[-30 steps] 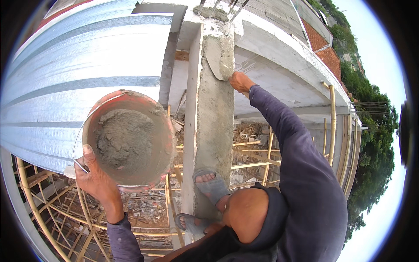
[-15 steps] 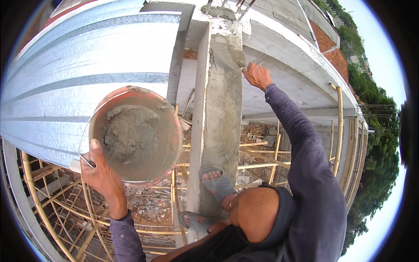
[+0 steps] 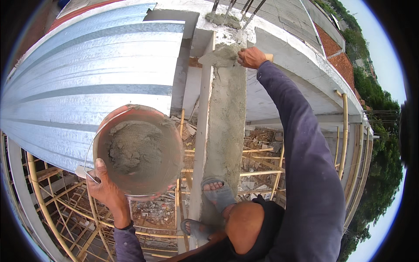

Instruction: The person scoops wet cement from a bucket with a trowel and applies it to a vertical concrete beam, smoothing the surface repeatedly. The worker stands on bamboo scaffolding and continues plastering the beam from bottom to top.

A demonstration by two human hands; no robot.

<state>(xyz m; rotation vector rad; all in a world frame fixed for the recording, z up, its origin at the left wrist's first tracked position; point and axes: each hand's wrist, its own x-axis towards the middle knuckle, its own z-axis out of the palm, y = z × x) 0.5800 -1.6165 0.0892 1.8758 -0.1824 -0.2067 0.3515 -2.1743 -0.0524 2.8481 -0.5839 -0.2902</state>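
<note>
In my left hand (image 3: 106, 185) is the rim of a red bucket (image 3: 178, 150), the thumb over the edge and the fingers round its outside by the wire handle. Wet grey mortar (image 3: 135, 146) lies in the bucket, its open top tilted toward me. Past the far end of the narrow concrete beam (image 3: 226, 118), my right hand (image 3: 252, 58) is closed on a trowel (image 3: 218, 57). The trowel's wooden handle sticks out right of the fist. Its mortar-smeared blade lies against the beam's top, near fresh mortar.
My sandalled feet (image 3: 214, 192) stand on the beam's near part. Bamboo scaffolding (image 3: 48, 201) and rubble lie far below on both sides. Corrugated metal sheets (image 3: 118, 70) cover the left. Bare steel rods (image 3: 229, 11) rise beyond the beam's far end.
My right hand has moved left and farther along the beam, and the trowel blade now spans its width. The bucket appears slightly lower in view, still in my left hand.
</note>
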